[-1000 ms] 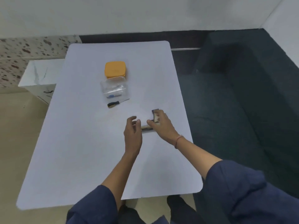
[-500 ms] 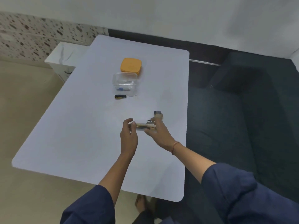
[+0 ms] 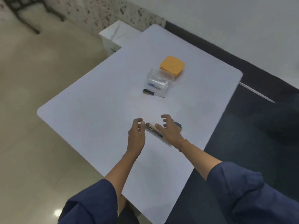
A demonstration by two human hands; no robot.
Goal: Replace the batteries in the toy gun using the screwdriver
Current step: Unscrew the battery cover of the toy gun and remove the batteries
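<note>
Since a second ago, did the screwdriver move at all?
No. The screwdriver lies just in front of the clear box, handle to the left, exactly as before. Only the camera turned.

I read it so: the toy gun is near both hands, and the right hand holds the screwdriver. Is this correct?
Not quite. The head view shows the screwdriver lying on the table beside the clear box, no hand on it. The right hand is spread open over the toy gun.
</note>
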